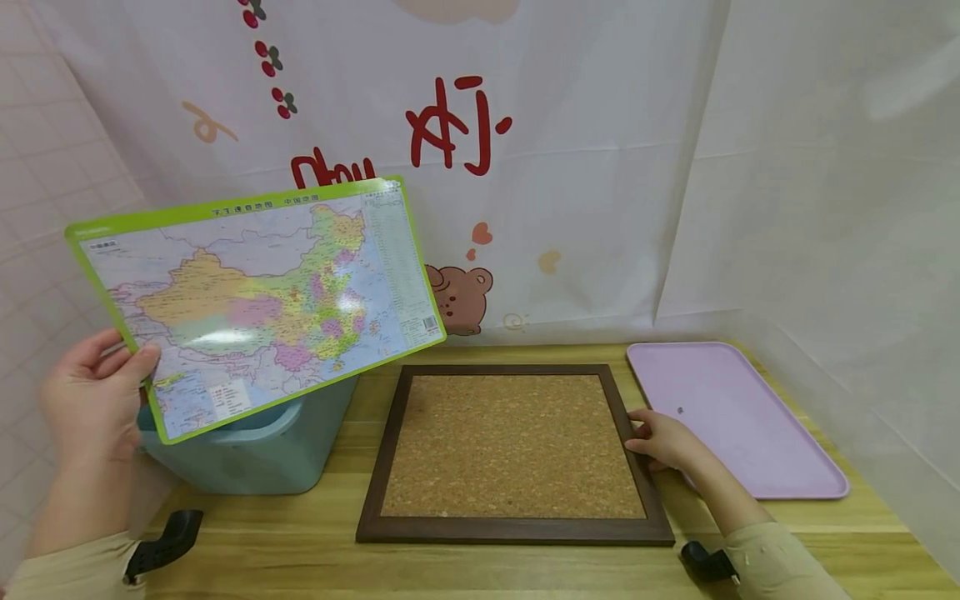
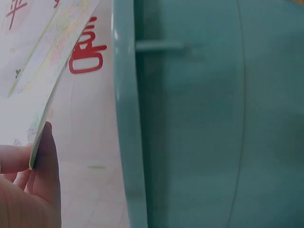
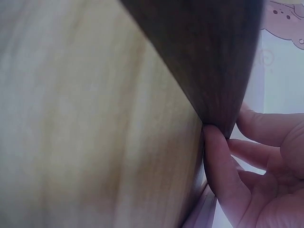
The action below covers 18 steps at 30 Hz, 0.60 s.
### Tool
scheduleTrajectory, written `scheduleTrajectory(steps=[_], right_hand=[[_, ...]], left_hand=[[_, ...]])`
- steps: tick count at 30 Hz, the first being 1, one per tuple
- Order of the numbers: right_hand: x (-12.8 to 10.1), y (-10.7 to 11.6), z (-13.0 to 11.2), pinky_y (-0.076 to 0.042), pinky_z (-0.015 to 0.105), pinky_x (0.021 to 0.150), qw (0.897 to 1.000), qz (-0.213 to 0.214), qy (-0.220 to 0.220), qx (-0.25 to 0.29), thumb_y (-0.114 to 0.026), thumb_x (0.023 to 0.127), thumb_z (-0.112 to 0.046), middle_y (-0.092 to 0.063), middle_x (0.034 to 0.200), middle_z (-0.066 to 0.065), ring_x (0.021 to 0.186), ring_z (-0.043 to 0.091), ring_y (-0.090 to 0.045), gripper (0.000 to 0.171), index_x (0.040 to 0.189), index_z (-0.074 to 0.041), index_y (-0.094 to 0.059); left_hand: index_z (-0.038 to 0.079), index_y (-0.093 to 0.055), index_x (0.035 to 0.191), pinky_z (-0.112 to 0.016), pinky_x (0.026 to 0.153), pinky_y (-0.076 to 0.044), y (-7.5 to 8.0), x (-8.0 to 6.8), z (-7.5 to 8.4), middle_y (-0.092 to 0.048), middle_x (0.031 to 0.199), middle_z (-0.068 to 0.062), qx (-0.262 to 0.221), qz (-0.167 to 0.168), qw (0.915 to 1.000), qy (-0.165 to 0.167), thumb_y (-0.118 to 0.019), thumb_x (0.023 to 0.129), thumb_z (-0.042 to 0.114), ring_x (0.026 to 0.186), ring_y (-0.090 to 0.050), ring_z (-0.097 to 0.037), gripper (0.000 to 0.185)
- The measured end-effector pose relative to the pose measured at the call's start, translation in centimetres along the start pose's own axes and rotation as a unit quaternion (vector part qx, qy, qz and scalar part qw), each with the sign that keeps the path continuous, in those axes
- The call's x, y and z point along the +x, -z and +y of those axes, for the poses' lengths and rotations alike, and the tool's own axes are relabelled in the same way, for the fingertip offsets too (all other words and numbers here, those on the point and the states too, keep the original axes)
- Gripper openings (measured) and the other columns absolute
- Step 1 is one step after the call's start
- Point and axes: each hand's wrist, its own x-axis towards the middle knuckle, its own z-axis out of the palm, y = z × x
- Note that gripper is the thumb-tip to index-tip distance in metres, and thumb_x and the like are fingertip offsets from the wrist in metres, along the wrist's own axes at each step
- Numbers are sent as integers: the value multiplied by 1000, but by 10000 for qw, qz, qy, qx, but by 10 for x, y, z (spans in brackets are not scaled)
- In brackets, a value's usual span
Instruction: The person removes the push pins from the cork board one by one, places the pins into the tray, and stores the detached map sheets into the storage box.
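Note:
My left hand (image 1: 90,408) holds up a flat map sheet (image 1: 255,312) with a green border, pinching its lower left edge between thumb and fingers. The map is tilted, its coloured face toward the head camera, over a blue-green bin (image 1: 247,462). In the left wrist view the sheet (image 2: 52,61) shows nearly edge-on. A cork board (image 1: 517,450) in a dark brown wooden frame lies on the table. My right hand (image 1: 667,442) grips the right side of that frame; in the right wrist view its fingers close around the frame's edge (image 3: 209,61).
To the right of the board lies a shallow lilac tray (image 1: 750,417). The bin stands at the left, partly hidden behind the map. A white printed cloth (image 1: 585,192) hangs behind the wood-grain table (image 1: 450,571).

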Motion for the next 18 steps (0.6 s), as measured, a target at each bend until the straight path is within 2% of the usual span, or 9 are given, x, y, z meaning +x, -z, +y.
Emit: scheduleTrajectory(steps=[4,10,14,18], right_hand=[[-1,0,0,-58,39,64,10000,-8,-4,-7,-68,93,-6,-58,112,30,96,41,-63,59,140,16,-38],[0,0,1,-58,39,63,10000,21,19,-46,-68,93,-6,-59,111,30,95,41,-63,59,139,16,-39],[0,0,2,-58,39,63,10000,26,8,-38,-68,93,-6,-59,111,30,95,41,-63,59,139,16,-39],[0,-1,3,-58,39,64,10000,35,-35,-10,-68,93,-6,-59,112,29,96,40,-63,59,140,15,-39]], left_hand=[[15,-79,102,-13,48,-46,7,4,4,-72,74,9,-15,182,9998,29,-76,81,-7,65,-65,-1,31],[15,-75,118,-8,54,-45,13,10,6,-69,81,13,377,515,9980,-39,-74,85,-1,71,-61,2,37],[18,-73,120,-4,58,-42,15,15,8,-66,85,15,565,709,9958,-152,-70,89,0,76,-57,3,36],[23,-71,122,-3,59,-41,18,19,11,-65,95,17,598,838,9947,-61,-69,91,7,80,-56,3,35]])
